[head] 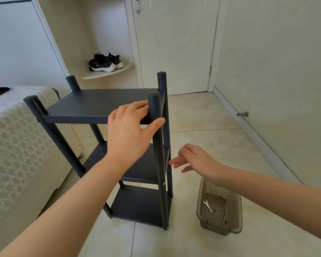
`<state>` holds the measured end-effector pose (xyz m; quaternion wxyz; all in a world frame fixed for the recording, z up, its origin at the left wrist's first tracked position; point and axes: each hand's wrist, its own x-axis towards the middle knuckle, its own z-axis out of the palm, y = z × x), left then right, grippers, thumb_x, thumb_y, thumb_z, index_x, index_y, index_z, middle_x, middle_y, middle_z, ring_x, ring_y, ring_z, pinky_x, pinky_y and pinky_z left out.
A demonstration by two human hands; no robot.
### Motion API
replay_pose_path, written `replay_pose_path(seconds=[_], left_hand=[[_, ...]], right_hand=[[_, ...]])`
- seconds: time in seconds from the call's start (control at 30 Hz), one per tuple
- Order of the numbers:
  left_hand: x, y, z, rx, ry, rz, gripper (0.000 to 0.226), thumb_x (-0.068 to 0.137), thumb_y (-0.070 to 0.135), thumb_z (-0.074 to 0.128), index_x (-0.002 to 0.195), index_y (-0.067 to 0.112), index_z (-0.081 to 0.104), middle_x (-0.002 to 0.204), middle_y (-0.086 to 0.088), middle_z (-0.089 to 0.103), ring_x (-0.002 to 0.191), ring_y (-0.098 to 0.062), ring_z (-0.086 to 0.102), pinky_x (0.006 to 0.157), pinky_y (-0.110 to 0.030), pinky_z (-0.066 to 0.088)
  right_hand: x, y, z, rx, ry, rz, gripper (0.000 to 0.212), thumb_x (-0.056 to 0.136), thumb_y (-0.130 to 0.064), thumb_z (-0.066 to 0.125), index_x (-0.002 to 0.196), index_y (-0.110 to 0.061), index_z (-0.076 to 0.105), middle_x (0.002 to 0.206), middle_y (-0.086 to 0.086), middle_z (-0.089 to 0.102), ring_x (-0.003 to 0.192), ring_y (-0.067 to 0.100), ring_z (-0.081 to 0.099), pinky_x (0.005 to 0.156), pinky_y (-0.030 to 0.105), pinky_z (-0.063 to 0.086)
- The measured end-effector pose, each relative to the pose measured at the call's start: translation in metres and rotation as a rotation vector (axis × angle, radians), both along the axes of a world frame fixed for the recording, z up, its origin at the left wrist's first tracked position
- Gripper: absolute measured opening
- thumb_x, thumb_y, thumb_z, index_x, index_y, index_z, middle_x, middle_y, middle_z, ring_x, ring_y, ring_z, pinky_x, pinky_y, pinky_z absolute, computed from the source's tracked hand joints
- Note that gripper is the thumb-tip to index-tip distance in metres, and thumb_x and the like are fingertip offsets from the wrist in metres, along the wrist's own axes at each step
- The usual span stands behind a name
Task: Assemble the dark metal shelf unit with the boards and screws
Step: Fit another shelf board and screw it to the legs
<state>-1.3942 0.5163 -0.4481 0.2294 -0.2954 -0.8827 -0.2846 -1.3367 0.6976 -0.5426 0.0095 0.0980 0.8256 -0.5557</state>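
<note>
Bright, soft, even daylight, no hard shadows. Only a faint shadow on the floor tiles (202,115) under the shelf unit (100,106) and beside the near-right bin (237,210). Low sheen on tiles, no glare. Wide-angle bend: door frame (214,52) and far-left wardrobe edge (49,38) bow. Left hand (130,130) gripping the post is sharp. Right hand (195,160) fingertips slightly smeared; the pinched screw (180,152) is just a glint.
</note>
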Motion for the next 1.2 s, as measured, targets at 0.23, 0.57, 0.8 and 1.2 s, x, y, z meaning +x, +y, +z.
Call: replay_pose_path(seconds=[0.23,0.57,0.8,1.2], left_hand=[[-0.007,0.002,0.009,-0.010,-0.076,-0.009,0.040,0.091,0.055,0.055,0.122,0.033,0.069,0.138,0.016,0.057,0.131,-0.013,0.040,0.107,-0.032,0.018],[-0.022,0.012,0.017,-0.020,-0.143,0.031,0.037,0.093,0.054,0.056,0.120,0.034,0.070,0.141,0.017,0.055,0.136,-0.013,0.037,0.114,-0.040,0.019],[-0.051,0.012,0.037,0.050,-0.162,0.168,0.035,0.094,0.055,0.056,0.119,0.034,0.070,0.143,0.016,0.055,0.137,-0.016,0.038,0.115,-0.041,0.022],[-0.099,-0.056,0.065,0.493,-0.310,0.262,0.022,0.091,0.045,0.068,0.081,0.026,0.071,0.046,0.018,0.052,0.047,-0.004,0.049,0.061,-0.028,0.043]], right_hand=[[-0.021,-0.032,0.014,-0.112,-0.123,-0.074,0.019,0.106,-0.021,0.037,0.112,-0.014,0.054,0.105,0.004,0.067,0.100,0.018,0.066,0.094,0.032,0.054],[-0.048,-0.047,0.008,-0.333,-0.100,-0.082,0.023,0.107,-0.022,0.031,0.111,-0.014,0.053,0.081,0.010,0.067,0.081,0.024,0.066,0.097,0.041,0.052],[-0.095,-0.044,0.026,-0.205,-0.023,-0.046,0.028,0.108,-0.023,0.019,0.104,-0.014,0.045,0.061,0.003,0.059,0.059,0.015,0.053,0.071,0.027,0.042],[-0.164,-0.089,0.072,0.029,0.163,0.073,0.026,0.108,-0.023,0.019,0.097,-0.011,0.039,0.062,0.005,0.053,0.037,0.000,0.043,0.044,0.008,0.037]])
